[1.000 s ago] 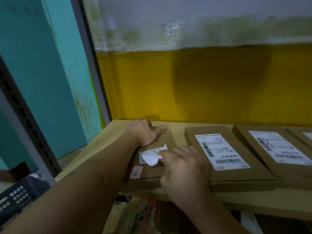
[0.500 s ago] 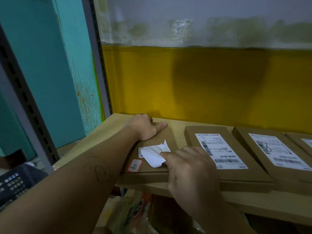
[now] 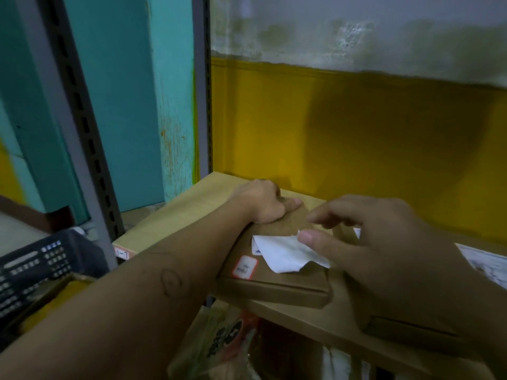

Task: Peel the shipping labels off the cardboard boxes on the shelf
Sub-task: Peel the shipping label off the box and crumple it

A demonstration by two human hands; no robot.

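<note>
A flat cardboard box [image 3: 285, 283] lies at the left end of the wooden shelf [image 3: 175, 218]. My left hand [image 3: 263, 201] presses down on its far left corner, fingers curled over the edge. A white shipping label [image 3: 285, 253] is partly lifted and folded back, its left end still stuck to the lid. My right hand [image 3: 384, 242] pinches the label's right part between thumb and fingers, hovering over the box. A small red-bordered sticker [image 3: 245, 266] sits near the box's front left. A second box [image 3: 411, 329] lies mostly hidden under my right hand.
A further label [image 3: 485, 263] shows at the right edge. Grey slotted shelf uprights [image 3: 201, 86] stand at the left, with a dark plastic crate [image 3: 35, 267] beyond them. Printed bags [image 3: 219, 341] sit on the level below. A yellow wall closes the back.
My right hand has risen and pulled toward me and to the right, lifting more of the label. The camera has swung so the boxes on the right are now mostly hidden.
</note>
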